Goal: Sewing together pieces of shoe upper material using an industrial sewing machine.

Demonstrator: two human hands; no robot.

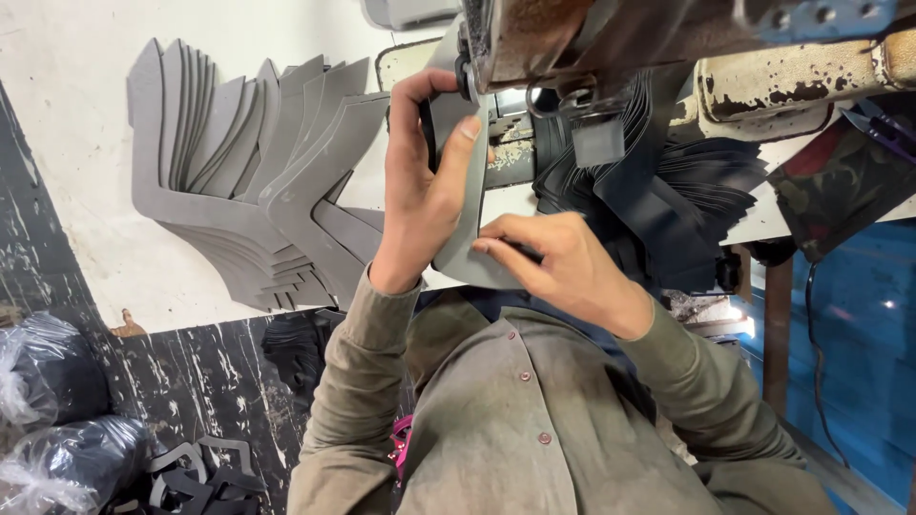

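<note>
Nearest the camera is the person's chest in an olive buttoned shirt [515, 420], both sleeves reaching up toward the surface [76, 143]. To the lower left, on the dark streaked floor [191, 381], sit plastic-wrapped bundles [48, 381] and a few loose dark cut pieces [196, 472].

Just past the shirt, at the near edge of the surface, the two hands meet on one grey cut piece [468, 253]. The right hand [563, 262] lies on its lower end, fingers bent and pinching the edge against the surface. The left hand [425, 186] is curled around the upper part of the same piece, thumb pressed flat along its right side, fingers wrapped over the top. The piece runs from the near edge up under the head of the sewing machine [592, 38].

Left of the hands, a fanned stack of grey pieces [248, 162] spreads across the white surface, close beside the left wrist but apart from the held piece. Right of the hands, a heap of dark pieces [668, 200] hangs over the surface behind the needle area.

Farthest, the rusty machine body and its chipped cream arm [792, 81] block the view of the upper end of the piece and the fingertips of the left hand. At the far right edge stands a blue wall [859, 343].
</note>
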